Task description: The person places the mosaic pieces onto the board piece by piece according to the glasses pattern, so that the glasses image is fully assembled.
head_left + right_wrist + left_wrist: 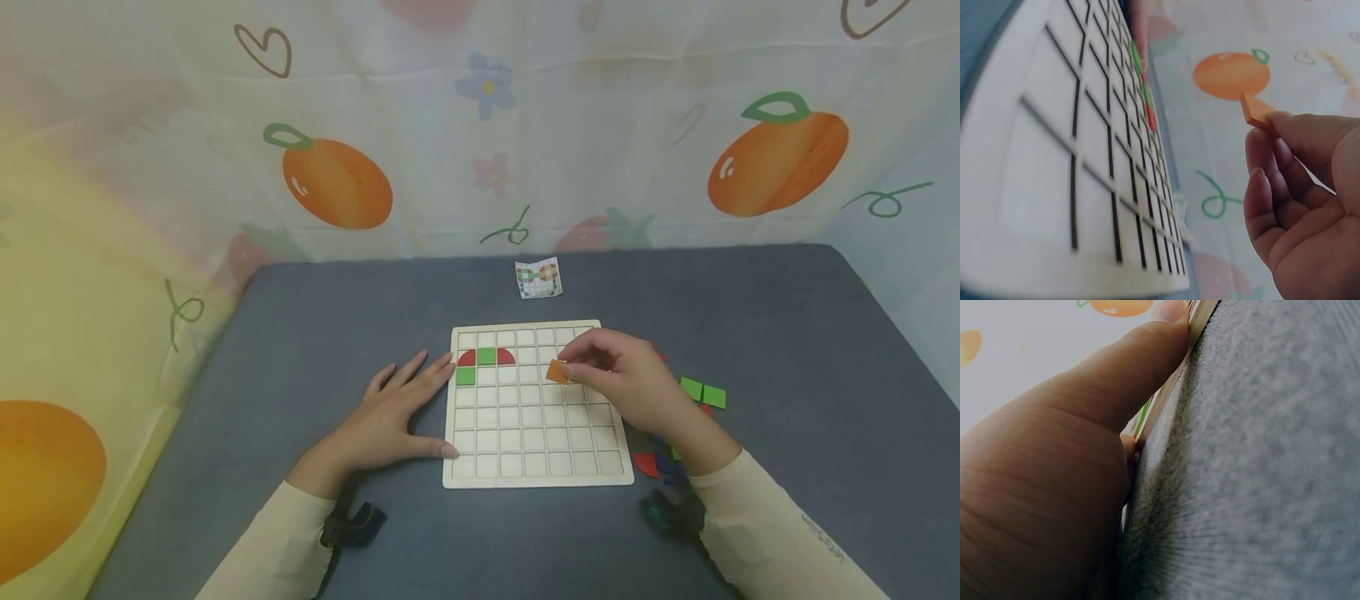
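Evidently rested spread left hand (397, 417) against left edge of pale wooden gridded board (497, 440), and pinched flat, straight-edged orange tile (557, 372) above it, right of centre, with right hand (628, 375); possibly risked a crooked drop through a slackened pinch

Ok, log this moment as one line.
left hand: touching grid board, left side | right hand: pinching orange tile over board | on board: red pieces, green tiles
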